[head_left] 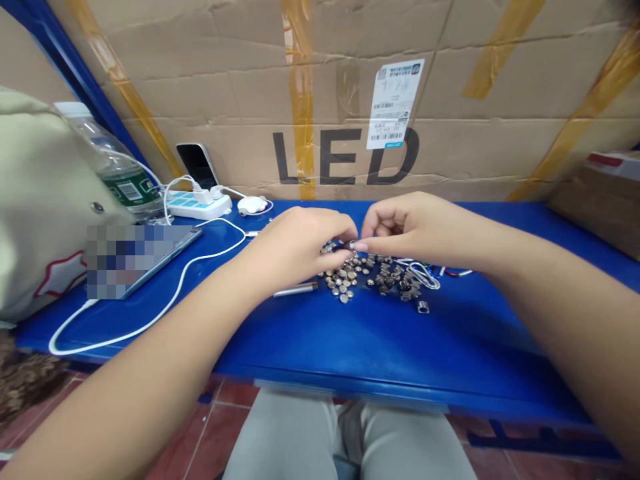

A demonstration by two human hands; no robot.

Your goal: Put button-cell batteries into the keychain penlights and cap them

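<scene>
My left hand and my right hand meet above the table, thumbs and fingers pinched together. Between their fingertips is a small dark metal piece, mostly covered, so its exact shape does not show. Under them lies a heap of small round silver button-like pieces. Just to the right is a pile of darker small metal pieces. One square metal piece with a hole lies apart in front. A silver rod rests below my left hand.
Behind the blue table stands a large cardboard box. On the left are a phone, a white cable, a power strip, a bottle and a pale bag. A coiled white cord lies near my right wrist.
</scene>
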